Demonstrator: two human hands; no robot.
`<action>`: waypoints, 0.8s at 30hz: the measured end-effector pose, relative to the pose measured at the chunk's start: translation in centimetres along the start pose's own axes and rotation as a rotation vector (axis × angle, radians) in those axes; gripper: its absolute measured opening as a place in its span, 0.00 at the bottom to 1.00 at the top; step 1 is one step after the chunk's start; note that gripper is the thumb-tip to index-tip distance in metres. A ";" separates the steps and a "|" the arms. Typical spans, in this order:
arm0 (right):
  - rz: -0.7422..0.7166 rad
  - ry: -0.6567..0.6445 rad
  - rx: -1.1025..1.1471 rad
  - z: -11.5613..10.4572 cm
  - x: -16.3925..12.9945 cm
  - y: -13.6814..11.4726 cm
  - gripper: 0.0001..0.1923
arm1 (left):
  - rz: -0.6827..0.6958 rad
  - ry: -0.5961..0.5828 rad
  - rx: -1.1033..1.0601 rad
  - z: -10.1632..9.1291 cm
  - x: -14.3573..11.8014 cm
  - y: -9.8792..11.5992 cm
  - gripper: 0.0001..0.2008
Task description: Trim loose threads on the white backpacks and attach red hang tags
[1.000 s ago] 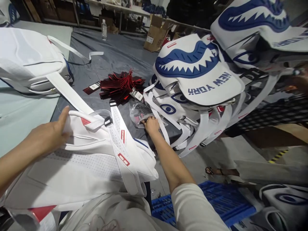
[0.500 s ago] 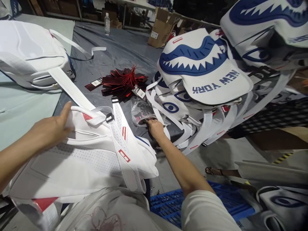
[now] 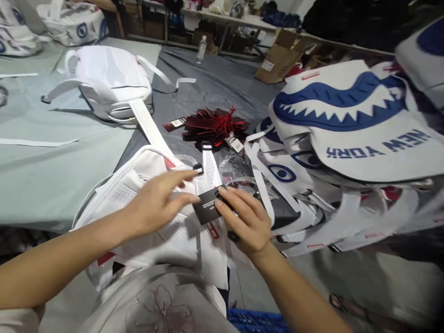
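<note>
A small black card [image 3: 208, 205] with pale printed lines is held in my right hand [image 3: 248, 217], its thumb and fingers closed around the right end. Small dark pieces show by those fingers, too covered to name. My left hand [image 3: 156, 199] reaches in from the other side, thumb tip at the card's left edge, index finger stretched out above it and apart from the thumb. Beneath both hands lies a white backpack [image 3: 138, 162] with dotted padding and straps, against my body. One strap with a black buckle [image 3: 207, 146] points away from me.
Beyond the backpack, a pile of dark red tags [image 3: 215, 125] with red cords lies on the grey cover beside a clear plastic bag [image 3: 234, 166]. White shark-mouth backpacks [image 3: 340, 106] are stacked at the right. Another white backpack [image 3: 111, 78] and a water bottle [image 3: 201, 48] stand farther off.
My right hand has come back from the plastic bag with the black card. My left hand has moved right, off the backpack's top, to the card. The view has swung left.
</note>
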State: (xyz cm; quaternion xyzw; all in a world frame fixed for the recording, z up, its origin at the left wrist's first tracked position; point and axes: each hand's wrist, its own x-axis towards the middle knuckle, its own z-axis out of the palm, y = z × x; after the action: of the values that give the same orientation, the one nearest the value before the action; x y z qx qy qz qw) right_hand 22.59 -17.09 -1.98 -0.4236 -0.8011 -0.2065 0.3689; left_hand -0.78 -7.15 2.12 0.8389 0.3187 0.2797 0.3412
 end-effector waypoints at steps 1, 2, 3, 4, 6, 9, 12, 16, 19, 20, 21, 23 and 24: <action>-0.022 -0.010 0.032 0.2 0.8 -0.7 0.24 | -0.073 -0.096 -0.161 0.6 -0.3 0.3 0.14; -0.005 -0.002 0.057 0.4 1.4 -1.4 0.25 | -0.151 -0.139 -0.302 1.0 -0.7 0.3 0.11; 0.059 0.024 0.079 0.5 1.9 -1.8 0.27 | -0.225 -0.133 -0.432 1.2 -1.0 0.2 0.10; 0.159 0.052 0.104 0.6 2.4 -2.2 0.28 | -0.291 -0.096 -0.554 1.3 -1.4 -0.1 0.11; 0.348 0.068 0.168 0.7 3.1 -2.7 0.29 | -0.392 -0.018 -0.776 1.1 -2.1 -0.8 0.16; 0.267 -0.016 0.176 0.5 4.2 -3.3 0.29 | -0.491 -0.107 -0.984 1.0 -3.2 -1.5 0.22; -0.058 -0.167 0.115 0.3 5.1 -3.9 0.23 | -0.547 -0.223 -1.060 1.2 -4.1 -1.7 0.22; -0.246 -0.346 0.139 0.5 5.7 -4.3 0.17 | -0.603 -0.252 -1.174 1.0 -5.0 -2.2 0.21; -0.227 -0.340 0.168 0.7 6.2 -4.3 0.18 | -0.581 -0.238 -1.157 0.1 -5.9 -2.4 0.22; -0.194 -0.317 0.190 0.9 6.4 -4.3 0.17 | -0.547 -0.211 -1.100 -0.3 -6.2 -2.4 0.22; -0.145 -0.285 0.218 1.1 6.7 -4.4 0.17 | -0.510 -0.156 -1.026 -0.6 -6.5 -2.3 0.23; -0.055 -0.248 0.279 1.9 7.0 -4.6 0.17 | -0.478 -0.067 -0.892 -0.7 -6.9 -2.1 0.23; -0.037 -0.255 0.306 2.5 7.0 -4.7 0.16 | -0.481 -0.054 -0.849 -0.5 -7.1 -2.1 0.23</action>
State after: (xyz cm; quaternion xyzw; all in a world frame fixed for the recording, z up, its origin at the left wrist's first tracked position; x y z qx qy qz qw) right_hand 15.04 -14.45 1.72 -0.3704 -0.8711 -0.0339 0.3208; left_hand -6.44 -10.88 -0.94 0.5353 0.3522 0.2765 0.7162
